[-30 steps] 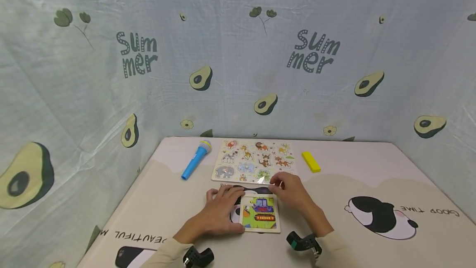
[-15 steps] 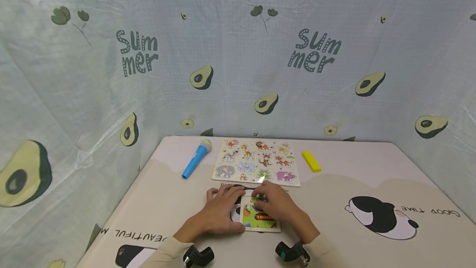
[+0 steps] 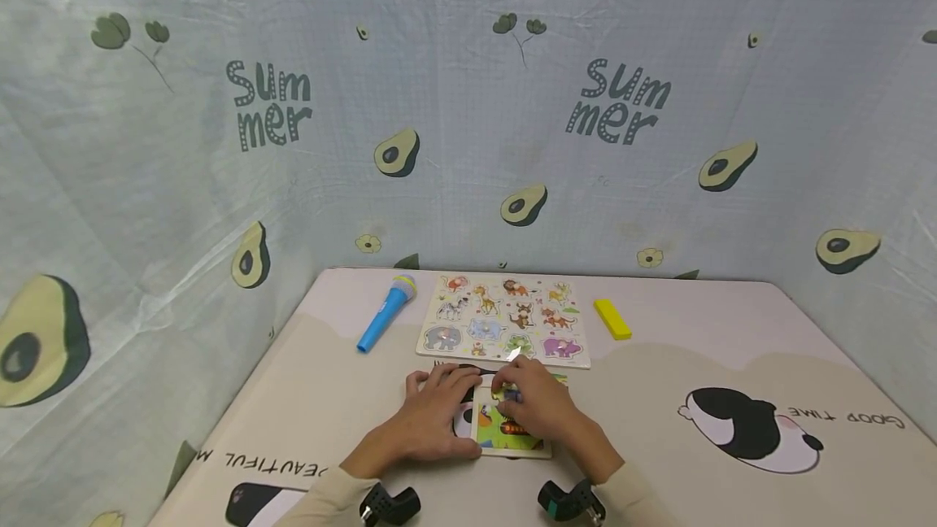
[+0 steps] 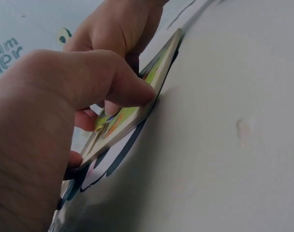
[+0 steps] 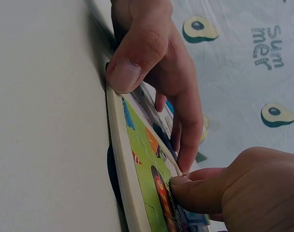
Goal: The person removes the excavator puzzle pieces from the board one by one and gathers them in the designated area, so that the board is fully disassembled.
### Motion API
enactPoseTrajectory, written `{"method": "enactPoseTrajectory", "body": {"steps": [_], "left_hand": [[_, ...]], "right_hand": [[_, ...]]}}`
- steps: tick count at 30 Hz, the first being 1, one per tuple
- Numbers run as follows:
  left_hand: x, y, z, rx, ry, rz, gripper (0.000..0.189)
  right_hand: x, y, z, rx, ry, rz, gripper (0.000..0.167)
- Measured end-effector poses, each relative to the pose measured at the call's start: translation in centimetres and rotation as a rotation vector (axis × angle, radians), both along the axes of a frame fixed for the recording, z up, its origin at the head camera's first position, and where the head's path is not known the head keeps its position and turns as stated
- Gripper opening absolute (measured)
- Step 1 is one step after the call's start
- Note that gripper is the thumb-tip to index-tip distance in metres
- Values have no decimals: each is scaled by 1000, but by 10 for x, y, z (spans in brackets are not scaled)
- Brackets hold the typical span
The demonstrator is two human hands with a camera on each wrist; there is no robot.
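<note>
Head view: the left hand [image 3: 437, 423] grips the square, wooden-framed tractor puzzle [image 3: 498, 436] on the cartoon-printed counter [image 3: 637, 397]; the right hand [image 3: 539, 402], fingers narrowed, seemingly pinches a yellow-green piece [image 4: 99, 124]. Likely seating or prying it; next, keep the puzzle steady.

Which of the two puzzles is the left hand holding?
The smaller puzzle, in front, with a vehicle picture; the larger puzzle behind it shows animals.

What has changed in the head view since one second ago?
The right hand moved leftward and towards the person, from the far right corner of the small puzzle to over its picture, uncovering the purple animal; that hand's grasp is unclear. The left hand, microphone and yellow block stayed.
</note>
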State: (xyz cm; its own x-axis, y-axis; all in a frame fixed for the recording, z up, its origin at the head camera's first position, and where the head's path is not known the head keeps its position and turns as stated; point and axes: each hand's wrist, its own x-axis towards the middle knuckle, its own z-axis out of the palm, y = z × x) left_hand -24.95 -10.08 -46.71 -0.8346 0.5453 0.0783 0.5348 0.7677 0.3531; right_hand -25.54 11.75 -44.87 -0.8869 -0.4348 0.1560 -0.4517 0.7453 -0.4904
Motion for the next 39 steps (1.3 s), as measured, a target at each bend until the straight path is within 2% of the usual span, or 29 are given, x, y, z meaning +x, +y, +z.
{"method": "enactPoseTrajectory", "body": {"steps": [12,21,32,39], "left_hand": [[0,0,-1,2,-10,6,90],[0,1,-1,-3,-12,10,89],[0,0,2,-1,-12,10,89],[2,0,2,14,-7,6,89]], "right_hand": [[-2,0,-4,-62,-87,-47,26],[-3,1,-5,-3,-18,-2,11],[-2,0,-4,-14,2,-6,16],[-4,3,-5,-113,-99,-44,20]]}}
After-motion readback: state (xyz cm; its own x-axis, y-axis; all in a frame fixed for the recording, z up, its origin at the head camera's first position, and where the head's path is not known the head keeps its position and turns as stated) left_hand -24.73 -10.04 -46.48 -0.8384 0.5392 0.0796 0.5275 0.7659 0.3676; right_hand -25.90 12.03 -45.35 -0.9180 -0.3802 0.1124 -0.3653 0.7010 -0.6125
